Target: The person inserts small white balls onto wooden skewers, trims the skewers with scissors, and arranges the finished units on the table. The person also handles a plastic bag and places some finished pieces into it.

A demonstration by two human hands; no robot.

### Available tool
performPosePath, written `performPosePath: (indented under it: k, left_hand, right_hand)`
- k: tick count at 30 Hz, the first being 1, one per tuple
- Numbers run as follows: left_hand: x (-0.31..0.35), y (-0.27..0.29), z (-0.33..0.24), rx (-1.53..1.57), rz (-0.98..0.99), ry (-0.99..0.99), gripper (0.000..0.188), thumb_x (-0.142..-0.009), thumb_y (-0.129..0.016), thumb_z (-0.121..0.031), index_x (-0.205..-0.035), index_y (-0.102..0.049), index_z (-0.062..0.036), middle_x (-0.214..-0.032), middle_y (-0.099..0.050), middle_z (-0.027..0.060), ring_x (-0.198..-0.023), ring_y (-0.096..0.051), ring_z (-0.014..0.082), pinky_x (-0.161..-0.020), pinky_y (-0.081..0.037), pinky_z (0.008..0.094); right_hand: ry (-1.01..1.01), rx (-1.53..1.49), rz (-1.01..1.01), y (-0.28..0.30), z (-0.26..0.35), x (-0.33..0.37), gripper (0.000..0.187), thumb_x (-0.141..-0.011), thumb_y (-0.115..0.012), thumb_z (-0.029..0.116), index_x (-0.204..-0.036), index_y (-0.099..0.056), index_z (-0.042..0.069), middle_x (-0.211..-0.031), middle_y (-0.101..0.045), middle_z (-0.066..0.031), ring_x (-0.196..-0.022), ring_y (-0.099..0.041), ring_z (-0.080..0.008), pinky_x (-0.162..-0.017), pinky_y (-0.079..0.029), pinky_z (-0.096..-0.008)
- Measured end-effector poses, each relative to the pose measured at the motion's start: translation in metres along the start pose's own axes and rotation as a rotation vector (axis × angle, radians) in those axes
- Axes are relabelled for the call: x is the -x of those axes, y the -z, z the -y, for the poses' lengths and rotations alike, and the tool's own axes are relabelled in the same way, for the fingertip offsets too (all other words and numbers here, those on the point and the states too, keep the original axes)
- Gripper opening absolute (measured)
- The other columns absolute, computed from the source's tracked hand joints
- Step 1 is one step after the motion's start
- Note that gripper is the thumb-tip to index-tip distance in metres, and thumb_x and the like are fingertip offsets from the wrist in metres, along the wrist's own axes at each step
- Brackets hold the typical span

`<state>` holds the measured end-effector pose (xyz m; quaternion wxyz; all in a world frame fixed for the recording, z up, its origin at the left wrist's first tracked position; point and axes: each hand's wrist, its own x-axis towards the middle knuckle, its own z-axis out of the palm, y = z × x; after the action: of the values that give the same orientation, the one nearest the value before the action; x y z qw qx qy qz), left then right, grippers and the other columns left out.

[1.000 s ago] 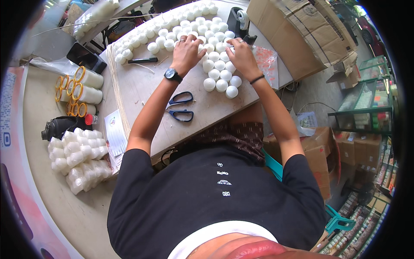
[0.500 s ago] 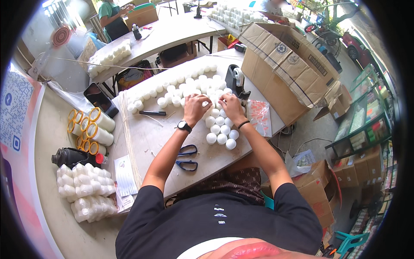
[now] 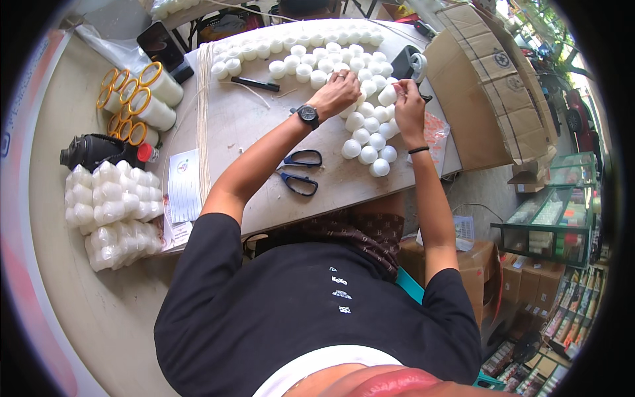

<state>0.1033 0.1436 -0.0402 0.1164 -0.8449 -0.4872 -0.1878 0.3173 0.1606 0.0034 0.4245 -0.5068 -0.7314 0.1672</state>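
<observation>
Many small white cylinders that look like votive candles stand in rows across the far part of the table. A nearer group of round-topped white candles lies below my hands. My right hand pinches one white candle at its side, raised and tilted over the group. My left hand is curled down among the candles beside it, its fingertips closed together; what they hold, if anything, is hidden. Blue-handled scissors and a black marker lie left of the group.
A bundle of pale cords runs along the table's left side. Beyond it are white pillar candles with golden rings, a black bottle and wrapped white packs. A black tape dispenser and large cardboard box stand right.
The view has tilted down and shifted. My hands, close together before, have moved apart; the right one now shows a candle lifted at its fingertips.
</observation>
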Motion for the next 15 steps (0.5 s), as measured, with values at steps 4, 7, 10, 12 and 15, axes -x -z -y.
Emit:
performPosePath:
  k: [4, 7, 10, 12, 15]
  left_hand:
    - [-0.001, 0.015, 0.004, 0.069, -0.071, 0.059, 0.029, -0.104, -0.051, -0.022, -0.108, -0.054, 0.0072, -0.119, -0.056, 0.0223, -0.109, -0.061, 0.0357, -0.092, -0.053, 0.0472]
    - [0.006, 0.051, 0.013, 0.458, -0.15, 0.155, 0.035, -0.105, -0.048, -0.021, -0.103, -0.056, 0.0129, -0.106, -0.058, 0.0255, -0.105, -0.062, 0.0361, -0.088, -0.055, 0.0444]
    - [0.024, 0.089, 0.048, 0.371, -0.124, 0.177, 0.031, -0.106, -0.044, -0.014, -0.099, -0.055, 0.0146, -0.108, -0.058, 0.0259, -0.105, -0.058, 0.0349, -0.093, -0.053, 0.0382]
    - [0.046, 0.079, 0.101, 0.334, -0.205, 0.247, 0.026, -0.107, -0.048, -0.016, -0.097, -0.05, 0.008, -0.118, -0.056, 0.0251, -0.101, -0.062, 0.0334, -0.091, -0.054, 0.04]
    - [0.075, 0.078, 0.16, 0.284, -0.131, 0.343, 0.03, -0.108, -0.047, -0.02, -0.103, -0.051, 0.0098, -0.124, -0.053, 0.0256, -0.106, -0.062, 0.0368, -0.096, -0.053, 0.0404]
  right_hand:
    - [-0.103, -0.154, 0.018, -0.002, 0.006, -0.007, 0.022, -0.102, -0.061, 0.021, -0.103, -0.063, 0.0, -0.091, -0.073, -0.0145, -0.078, -0.072, -0.0239, -0.066, -0.057, -0.0359]
    - [-0.154, -0.294, 0.033, 0.001, 0.003, -0.01, 0.022, -0.104, -0.059, 0.02, -0.104, -0.062, -0.001, -0.095, -0.072, -0.0101, -0.082, -0.07, -0.0141, -0.066, -0.06, -0.0296]
    - [-0.153, -0.364, 0.058, 0.012, 0.01, -0.001, 0.021, -0.105, -0.056, 0.019, -0.107, -0.06, -0.001, -0.1, -0.073, -0.0096, -0.085, -0.07, -0.0133, -0.068, -0.061, -0.0293]
    - [-0.132, -0.394, 0.091, 0.013, 0.021, 0.005, 0.021, -0.106, -0.055, 0.019, -0.107, -0.06, -0.002, -0.102, -0.073, -0.0102, -0.085, -0.07, -0.0133, -0.069, -0.061, -0.0291]
    - [-0.121, -0.399, 0.14, 0.02, 0.034, 0.013, 0.022, -0.106, -0.055, 0.021, -0.109, -0.058, -0.001, -0.107, -0.073, -0.0106, -0.087, -0.068, -0.012, -0.074, -0.058, -0.0274]
